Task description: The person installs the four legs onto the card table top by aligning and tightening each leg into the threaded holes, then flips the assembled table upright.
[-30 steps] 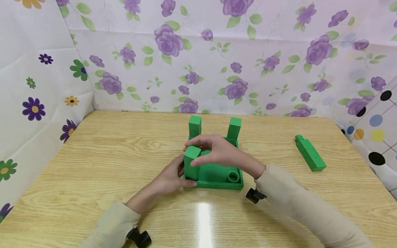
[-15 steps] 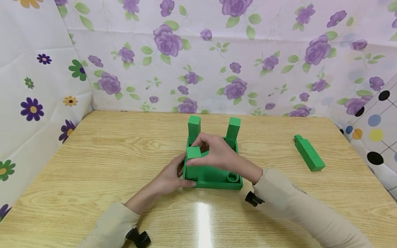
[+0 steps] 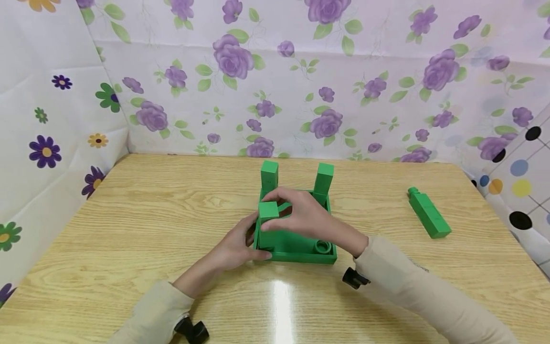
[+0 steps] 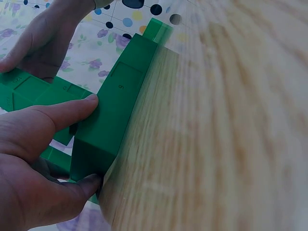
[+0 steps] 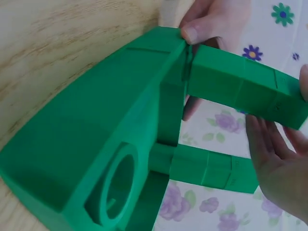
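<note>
A shallow green square tray (image 3: 301,257) with raised walls lies on the table, its upright square legs at the corners. My left hand (image 3: 234,246) grips the near-left corner; in the left wrist view a finger and the thumb press the tray's wall (image 4: 108,110). My right hand (image 3: 302,215) pinches the near-left leg (image 3: 268,209) close to its top, fingers behind and thumb in front. The right wrist view shows this leg (image 5: 231,79) standing at the tray's corner. Both far corners hold legs, a left one (image 3: 269,174) and a right one (image 3: 324,177). A round socket (image 3: 322,246) shows at the near-right corner.
One loose green leg (image 3: 429,215) with a narrow threaded end lies on the wooden table (image 3: 163,200) to the right. Flowered cloth (image 3: 180,62) hangs behind the table and at the left; a dotted one (image 3: 522,186) is at the right.
The near-left leg has turned, its top now squarer to the tray and slightly farther right. My right hand dipped its fingers and reset around it. The left hand kept its grip.
</note>
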The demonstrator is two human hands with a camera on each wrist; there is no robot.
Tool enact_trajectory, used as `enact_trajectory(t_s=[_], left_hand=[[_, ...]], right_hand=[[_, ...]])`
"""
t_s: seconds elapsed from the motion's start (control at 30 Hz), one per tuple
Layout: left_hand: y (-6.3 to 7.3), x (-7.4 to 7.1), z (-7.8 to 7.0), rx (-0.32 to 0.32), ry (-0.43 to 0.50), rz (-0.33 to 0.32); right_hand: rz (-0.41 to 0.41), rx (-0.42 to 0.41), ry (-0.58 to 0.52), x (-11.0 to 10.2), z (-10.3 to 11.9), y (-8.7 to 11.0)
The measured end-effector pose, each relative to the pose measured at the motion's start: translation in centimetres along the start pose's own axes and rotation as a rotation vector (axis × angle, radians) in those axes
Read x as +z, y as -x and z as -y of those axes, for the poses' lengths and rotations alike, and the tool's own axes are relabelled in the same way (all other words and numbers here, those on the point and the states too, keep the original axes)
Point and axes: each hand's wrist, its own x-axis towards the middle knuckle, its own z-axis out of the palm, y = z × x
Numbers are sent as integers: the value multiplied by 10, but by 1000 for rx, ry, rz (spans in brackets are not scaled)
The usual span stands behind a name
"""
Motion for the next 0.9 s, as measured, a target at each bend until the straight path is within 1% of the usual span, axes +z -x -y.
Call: enact_trajectory(t_s=[0.07,0.23,0.27,0.37,0.53,0.63,0.8,0.9], left_hand=[[0,0,1,-1,-4,2],[0,-1,2,-1,-7,2],[0,-1,2,1,-9,3],[0,-1,2,7,-11,5],[0,-1,1,-5,-37,1],[1,-1,0,-16,-51,-3],[1,-1,-1,-5,-34,4],[1,-2,-1,1,-32,8]], right_hand=[[62,9,-52,-4,-3,-1],[241,15,-244,-15,-11,-4],[271,18,-274,-17,-11,-5],[329,17,-321,-19,-13,-7],[386,-3,-400,-17,-13,-11],[402,3,-446,-17,-12,-13],[379,42,-447,-17,-10,-13],[367,44,-460,-16,-10,-13]])
